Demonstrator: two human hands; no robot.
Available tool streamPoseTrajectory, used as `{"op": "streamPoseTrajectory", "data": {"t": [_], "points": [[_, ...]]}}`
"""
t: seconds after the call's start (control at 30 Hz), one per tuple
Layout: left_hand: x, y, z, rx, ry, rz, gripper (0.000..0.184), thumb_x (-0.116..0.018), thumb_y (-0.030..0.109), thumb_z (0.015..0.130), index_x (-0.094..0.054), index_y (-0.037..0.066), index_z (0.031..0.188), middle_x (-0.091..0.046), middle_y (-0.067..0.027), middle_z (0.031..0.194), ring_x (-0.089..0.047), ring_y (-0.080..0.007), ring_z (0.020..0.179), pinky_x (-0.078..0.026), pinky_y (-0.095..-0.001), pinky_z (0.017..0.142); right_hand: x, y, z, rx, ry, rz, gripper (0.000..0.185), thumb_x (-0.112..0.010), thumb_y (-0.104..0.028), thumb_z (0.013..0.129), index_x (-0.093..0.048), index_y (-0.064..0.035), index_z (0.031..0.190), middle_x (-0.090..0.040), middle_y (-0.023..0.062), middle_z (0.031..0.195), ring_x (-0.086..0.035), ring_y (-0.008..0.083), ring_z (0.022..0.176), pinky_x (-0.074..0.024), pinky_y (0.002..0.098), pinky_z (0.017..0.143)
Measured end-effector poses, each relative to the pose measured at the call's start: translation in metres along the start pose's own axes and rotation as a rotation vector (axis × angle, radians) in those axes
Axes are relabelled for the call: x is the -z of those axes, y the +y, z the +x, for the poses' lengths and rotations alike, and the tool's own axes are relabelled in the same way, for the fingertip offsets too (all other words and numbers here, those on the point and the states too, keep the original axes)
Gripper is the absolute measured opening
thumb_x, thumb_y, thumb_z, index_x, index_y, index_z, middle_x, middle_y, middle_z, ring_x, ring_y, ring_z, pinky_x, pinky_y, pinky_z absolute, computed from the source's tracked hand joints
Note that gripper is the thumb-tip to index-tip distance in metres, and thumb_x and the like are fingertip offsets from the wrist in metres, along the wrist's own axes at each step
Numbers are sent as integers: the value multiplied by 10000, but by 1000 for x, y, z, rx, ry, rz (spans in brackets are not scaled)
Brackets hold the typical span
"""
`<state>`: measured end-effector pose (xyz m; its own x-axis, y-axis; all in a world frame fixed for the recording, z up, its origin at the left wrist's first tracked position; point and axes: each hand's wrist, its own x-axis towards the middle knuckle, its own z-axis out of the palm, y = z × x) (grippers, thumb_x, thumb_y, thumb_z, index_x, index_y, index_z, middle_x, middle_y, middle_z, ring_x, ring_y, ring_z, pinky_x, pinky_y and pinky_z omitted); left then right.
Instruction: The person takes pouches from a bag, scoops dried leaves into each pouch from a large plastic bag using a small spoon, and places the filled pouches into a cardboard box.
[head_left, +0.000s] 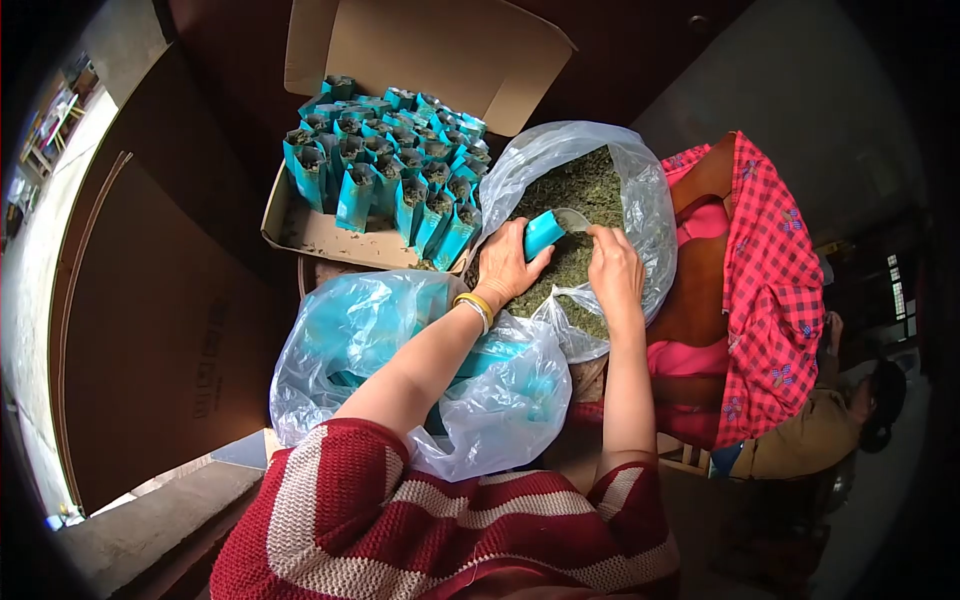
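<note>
My left hand (507, 266) is closed around a small blue packet (542, 234), tilted with its mouth to the right. My right hand (615, 268) grips a scoop (572, 219) whose rounded end meets the packet's opening; its handle is hidden by my fingers. Both hands are over a clear plastic bag (652, 200) of loose, dry green-brown leaves (575, 186). Under my left forearm lies another clear plastic bag (330, 345) with blue packets showing through.
An open cardboard box (345, 250) at the back left holds several filled blue packets (356, 195) standing upright. A brown board (150, 300) rises on the left. At right, a red checked cloth (775, 290) drapes over a wooden chair (705, 270); another person (810, 435) is behind it.
</note>
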<state>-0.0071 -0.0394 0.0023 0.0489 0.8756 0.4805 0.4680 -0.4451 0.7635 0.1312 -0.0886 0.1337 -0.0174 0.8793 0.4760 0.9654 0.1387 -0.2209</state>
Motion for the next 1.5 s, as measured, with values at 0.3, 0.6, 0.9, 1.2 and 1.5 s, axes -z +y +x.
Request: {"op": "streamPoseTrajectory", "data": {"t": [0.3,0.6,0.9,1.2,1.5], "points": [[0,-1,1,1,12,8,596,-714,412,790,-472,45,1192,-597,-187,1009,-610,-372,911,-501,-458,771,-40,27,22,-213,-470,-49,217,-523,-164,902,-679,-55,1007,-677,206,908,-642,415,887,-507,482,771],[1,1,0,5,17,4,592,-714,410,788,-476,42,1186,-595,-189,1009,-609,-376,910,-502,-455,774,-69,38,27,-403,-174,332,204,-535,-157,904,-676,-57,1014,-677,213,918,-640,421,886,-509,468,774],[0,-1,0,10,2,2,587,-710,403,791,-474,44,1190,-594,-191,1008,-608,-380,910,-500,-458,775,0,1,2,41,88,-5,137,-563,-83,892,-667,-25,960,-679,177,809,-654,389,780,-514,453,712],[-2,-2,1,17,6,-13,573,-706,401,801,-482,41,1187,-592,-195,1014,-606,-383,910,-497,-460,775,-62,33,18,-354,-483,159,148,-577,-138,876,-660,-32,937,-675,190,824,-656,385,772,-510,465,715],[-1,-1,0,-15,8,12,597,-700,402,809,-475,20,1209,-589,-206,1039,-600,-394,932,-491,-461,792,-78,39,26,-391,-142,370,176,-573,-179,899,-659,-28,930,-670,199,804,-659,385,791,-506,457,705]]}}
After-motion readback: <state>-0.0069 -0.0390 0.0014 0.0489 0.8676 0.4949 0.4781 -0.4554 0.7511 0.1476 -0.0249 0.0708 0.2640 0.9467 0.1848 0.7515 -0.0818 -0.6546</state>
